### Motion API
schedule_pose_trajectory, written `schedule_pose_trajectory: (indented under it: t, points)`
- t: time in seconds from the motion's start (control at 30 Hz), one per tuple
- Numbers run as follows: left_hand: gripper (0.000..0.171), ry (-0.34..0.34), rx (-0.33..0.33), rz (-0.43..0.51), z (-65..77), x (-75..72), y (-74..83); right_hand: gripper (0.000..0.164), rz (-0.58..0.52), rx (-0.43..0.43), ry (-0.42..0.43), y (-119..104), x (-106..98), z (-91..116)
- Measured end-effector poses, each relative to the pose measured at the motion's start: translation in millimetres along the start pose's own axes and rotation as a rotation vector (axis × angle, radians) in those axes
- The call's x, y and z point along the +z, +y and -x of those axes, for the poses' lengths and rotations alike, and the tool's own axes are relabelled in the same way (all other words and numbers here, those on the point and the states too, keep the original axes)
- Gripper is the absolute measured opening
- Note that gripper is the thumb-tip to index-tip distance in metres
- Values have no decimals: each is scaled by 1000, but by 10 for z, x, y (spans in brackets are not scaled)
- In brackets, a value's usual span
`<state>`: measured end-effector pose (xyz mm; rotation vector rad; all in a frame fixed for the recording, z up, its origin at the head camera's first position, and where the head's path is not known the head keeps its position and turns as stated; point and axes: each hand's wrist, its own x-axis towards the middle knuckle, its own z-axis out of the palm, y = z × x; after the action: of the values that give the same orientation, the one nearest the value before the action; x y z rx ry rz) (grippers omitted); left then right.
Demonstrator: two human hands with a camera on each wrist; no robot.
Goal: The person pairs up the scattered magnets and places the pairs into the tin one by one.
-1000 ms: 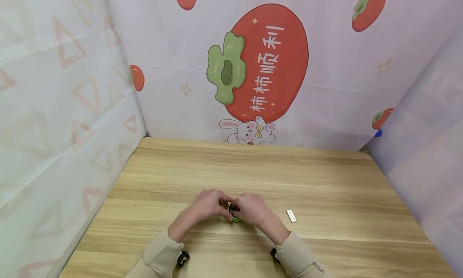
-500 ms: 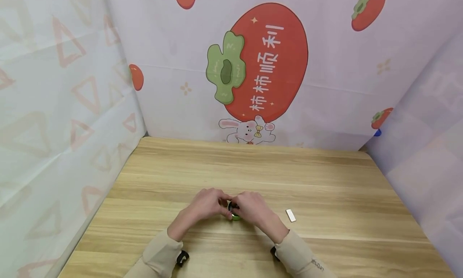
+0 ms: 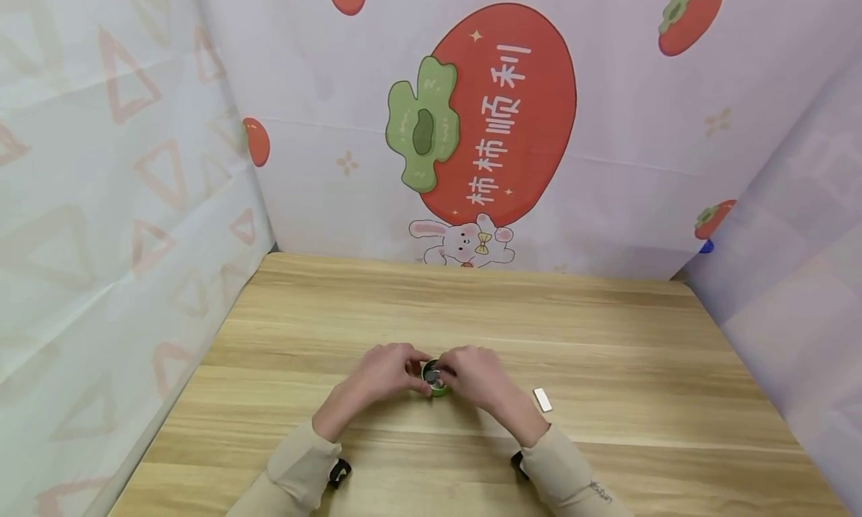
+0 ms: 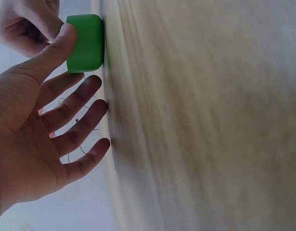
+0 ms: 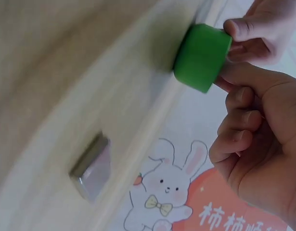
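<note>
Green cup (image 4: 86,44), mouth up on the table (image 3: 471,315), dead centre of the dial as the head camera sees it! Left hand (image 3: 387,371) at nine o'clock, thumb and forefinger gripping the cup; the left wrist view gives us the smooth outer wall and the other fingers spread loose, detail the head view hides. Right hand (image 3: 474,378) at three, fingertips in at the mouth; the right wrist view catches three fingers curled, but whether it pinches anything, I can't tell. Only the head view looks inside: something dark in there, partly covered by fingers.

Now the writing: 柿柿顺利, white on the big red persimmon (image 3: 539,120) between twelve and one, a rabbit (image 3: 465,240) just below. Script on the right sleeve (image 3: 562,472) at four, too small to read. Just past three, outside the right wrist, lies a white block (image 3: 542,399), well apart from the cup; the right wrist view adds its side. A bit of blue (image 3: 705,246) pokes out at two. Black gear (image 3: 340,472) sits by the left cuff, between seven and eight.
</note>
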<state>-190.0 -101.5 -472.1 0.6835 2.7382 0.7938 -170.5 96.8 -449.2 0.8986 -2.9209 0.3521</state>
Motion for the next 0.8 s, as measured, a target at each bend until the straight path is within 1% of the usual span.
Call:
schedule_pose_trajectory:
  t: [0.17,0.37,0.47,0.63,0.8]
  points:
    - [54,3,1,-22,-14,-22,9,7,-25,44,-2,96,-132,27]
    - [57,13,1,-58,-5,-43,45,12,-37,95,3,225,-210,115]
    - [60,29,-9,-73,-11,-36,32,13,-48,101,3,299,-230,164]
    - [62,46,-17,-86,-18,-24,-9,17,-61,86,12,426,-258,250]
    - [61,52,21,-96,-9,-41,-11,24,-61,89,18,540,-300,354]
